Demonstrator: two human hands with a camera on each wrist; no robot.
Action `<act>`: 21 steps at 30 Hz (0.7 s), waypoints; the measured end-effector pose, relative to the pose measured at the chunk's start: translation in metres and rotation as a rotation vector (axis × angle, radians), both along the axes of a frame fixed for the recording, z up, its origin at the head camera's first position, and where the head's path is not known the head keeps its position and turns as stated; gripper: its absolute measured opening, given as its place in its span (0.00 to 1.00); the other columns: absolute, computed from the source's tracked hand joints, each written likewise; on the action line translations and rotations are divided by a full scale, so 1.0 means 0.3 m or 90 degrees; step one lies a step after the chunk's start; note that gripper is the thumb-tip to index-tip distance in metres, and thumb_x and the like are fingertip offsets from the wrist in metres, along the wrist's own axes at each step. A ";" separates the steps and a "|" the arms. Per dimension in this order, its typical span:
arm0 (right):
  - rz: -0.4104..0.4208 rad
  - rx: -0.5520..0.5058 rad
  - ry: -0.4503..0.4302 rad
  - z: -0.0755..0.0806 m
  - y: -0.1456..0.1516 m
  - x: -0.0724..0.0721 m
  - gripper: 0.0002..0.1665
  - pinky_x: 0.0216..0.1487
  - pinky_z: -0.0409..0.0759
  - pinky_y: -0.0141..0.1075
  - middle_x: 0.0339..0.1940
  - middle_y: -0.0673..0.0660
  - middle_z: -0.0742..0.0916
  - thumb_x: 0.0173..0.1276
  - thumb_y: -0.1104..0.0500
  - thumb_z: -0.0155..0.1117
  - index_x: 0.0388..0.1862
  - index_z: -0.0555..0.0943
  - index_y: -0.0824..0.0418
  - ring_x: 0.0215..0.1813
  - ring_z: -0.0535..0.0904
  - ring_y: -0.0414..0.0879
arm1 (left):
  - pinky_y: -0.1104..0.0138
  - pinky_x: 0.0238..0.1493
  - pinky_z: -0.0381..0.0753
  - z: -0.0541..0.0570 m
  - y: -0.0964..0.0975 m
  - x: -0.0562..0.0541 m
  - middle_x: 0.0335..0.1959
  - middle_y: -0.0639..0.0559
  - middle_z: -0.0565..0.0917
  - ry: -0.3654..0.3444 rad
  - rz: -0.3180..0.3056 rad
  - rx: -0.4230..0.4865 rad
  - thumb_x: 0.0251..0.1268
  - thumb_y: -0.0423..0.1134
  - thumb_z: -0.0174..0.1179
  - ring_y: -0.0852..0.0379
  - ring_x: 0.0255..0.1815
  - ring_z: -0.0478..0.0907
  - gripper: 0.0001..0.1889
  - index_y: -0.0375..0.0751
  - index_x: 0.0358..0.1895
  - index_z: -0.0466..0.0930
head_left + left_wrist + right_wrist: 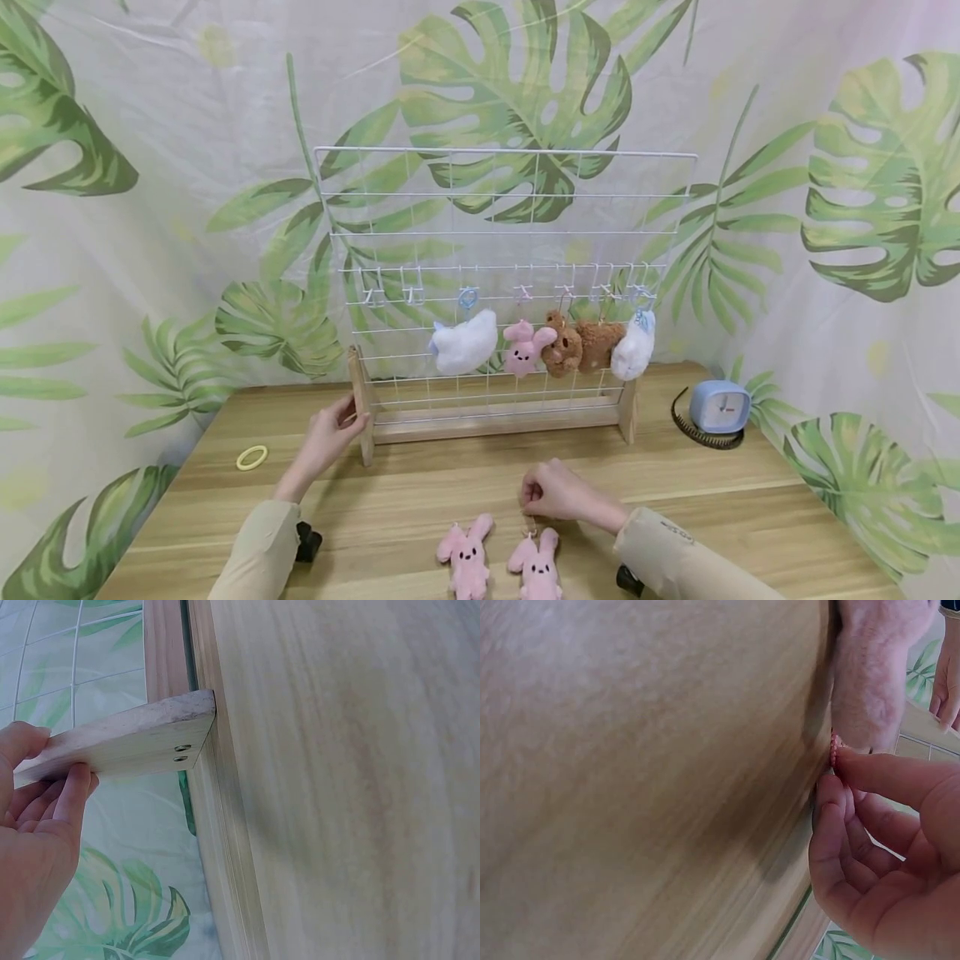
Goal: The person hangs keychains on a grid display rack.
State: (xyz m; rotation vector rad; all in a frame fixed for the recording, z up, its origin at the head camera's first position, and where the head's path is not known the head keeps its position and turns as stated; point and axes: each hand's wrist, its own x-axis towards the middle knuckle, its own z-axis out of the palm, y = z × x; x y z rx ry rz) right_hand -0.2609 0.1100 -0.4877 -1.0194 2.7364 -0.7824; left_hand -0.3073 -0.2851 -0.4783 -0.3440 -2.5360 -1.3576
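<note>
My left hand (327, 437) grips the left wooden end piece (360, 408) of a white wire grid rack (506, 152). In the left wrist view, the thumb and fingers (73, 796) lie on either side of that board. Over the table, my right hand (561, 492) pinches a small reddish beaded chain (835, 750) at the top of a pink bunny plush keychain (540, 570). That bunny lies on the table, and a second pink bunny keychain (468, 560) lies to its left.
Several plush keychains hang from hooks on the rack, among them a white one (465, 343), a pink bunny (527, 348) and a brown bear (562, 346). A yellow ring (252, 457) lies at the left. A blue clock (720, 407) and a dark coiled band (701, 435) are at the right.
</note>
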 end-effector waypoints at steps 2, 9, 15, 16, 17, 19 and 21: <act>0.001 0.006 0.002 -0.001 -0.002 0.000 0.07 0.22 0.74 0.18 0.18 0.46 0.83 0.56 0.67 0.72 0.22 0.85 0.58 0.21 0.68 0.26 | 0.52 0.62 0.80 0.000 -0.001 0.001 0.63 0.21 0.73 0.001 -0.001 0.002 0.74 0.33 0.55 0.30 0.64 0.75 0.27 0.18 0.69 0.62; 0.021 0.031 0.034 0.014 -0.003 0.018 0.08 0.21 0.70 0.18 0.19 0.47 0.82 0.61 0.67 0.69 0.23 0.84 0.59 0.21 0.66 0.26 | 0.53 0.61 0.81 0.004 0.002 0.008 0.62 0.21 0.74 0.000 -0.003 0.000 0.74 0.34 0.55 0.30 0.64 0.75 0.27 0.18 0.68 0.63; 0.042 -0.011 0.054 0.055 0.010 0.037 0.07 0.23 0.71 0.18 0.22 0.50 0.83 0.63 0.70 0.65 0.27 0.79 0.61 0.24 0.67 0.27 | 0.53 0.62 0.81 0.007 0.004 0.009 0.63 0.22 0.73 -0.010 -0.003 -0.009 0.74 0.35 0.55 0.31 0.64 0.75 0.28 0.19 0.69 0.62; 0.048 -0.018 0.055 0.065 0.013 0.038 0.07 0.24 0.72 0.18 0.22 0.51 0.83 0.62 0.71 0.65 0.27 0.78 0.61 0.24 0.67 0.27 | 0.53 0.62 0.81 0.006 0.002 0.007 0.63 0.22 0.73 -0.009 -0.002 -0.011 0.74 0.34 0.55 0.31 0.64 0.75 0.28 0.19 0.69 0.62; 0.054 -0.025 0.053 0.075 0.015 0.039 0.08 0.25 0.73 0.18 0.22 0.51 0.83 0.61 0.71 0.65 0.27 0.78 0.61 0.25 0.68 0.27 | 0.53 0.62 0.81 0.005 0.001 0.006 0.63 0.22 0.73 -0.008 -0.002 -0.012 0.75 0.34 0.55 0.31 0.64 0.75 0.28 0.19 0.69 0.62; 0.065 -0.040 0.046 0.098 0.019 0.043 0.09 0.26 0.76 0.18 0.22 0.52 0.84 0.59 0.72 0.66 0.27 0.78 0.61 0.26 0.72 0.27 | 0.53 0.61 0.81 0.005 0.000 0.005 0.63 0.22 0.74 -0.006 -0.002 -0.014 0.75 0.34 0.55 0.31 0.64 0.75 0.28 0.19 0.69 0.62; 0.069 -0.053 0.033 0.124 0.024 0.049 0.09 0.28 0.78 0.18 0.23 0.52 0.86 0.59 0.72 0.66 0.26 0.78 0.61 0.28 0.76 0.27 | 0.52 0.61 0.81 0.006 0.000 0.006 0.63 0.22 0.74 -0.005 -0.002 -0.015 0.74 0.35 0.55 0.31 0.64 0.75 0.28 0.19 0.69 0.63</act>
